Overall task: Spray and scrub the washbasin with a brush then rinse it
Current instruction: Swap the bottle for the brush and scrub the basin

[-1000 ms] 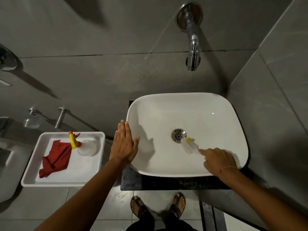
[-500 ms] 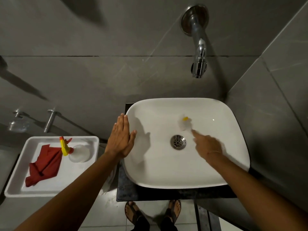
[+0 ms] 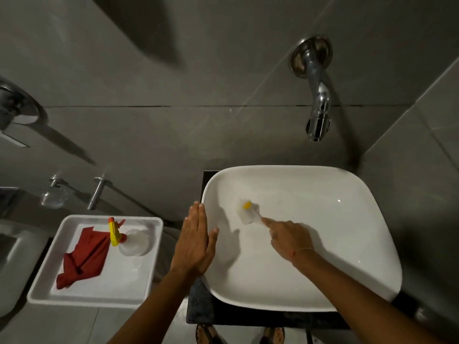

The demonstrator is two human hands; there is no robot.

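A white rounded washbasin [image 3: 352, 264] sits on a dark stand. My right hand [image 3: 289, 238] is inside the bowl, shut on a small pale brush [image 3: 248, 212] with a yellow tip, index finger stretched along its handle. The brush head is blurred and presses on the bowl's far-left inner wall. The drain is hidden under my right hand. My left hand [image 3: 196, 239] lies flat with fingers together on the basin's left rim and holds nothing. A clear spray bottle [image 3: 133, 242] with a yellow and red trigger stands in a white tray [image 3: 149, 276] to the left.
A chrome tap [image 3: 319, 115] juts from the grey tiled wall above the basin, with no water running. A red cloth [image 3: 84, 259] lies in the tray beside the bottle. A chrome rail [image 3: 98, 192] is fixed to the wall at left. My sandalled feet [image 3: 238, 335] show below the stand.
My right hand has swept the brush from near the drain up and over to the bowl's far-left wall. My left hand has stayed on the left rim.
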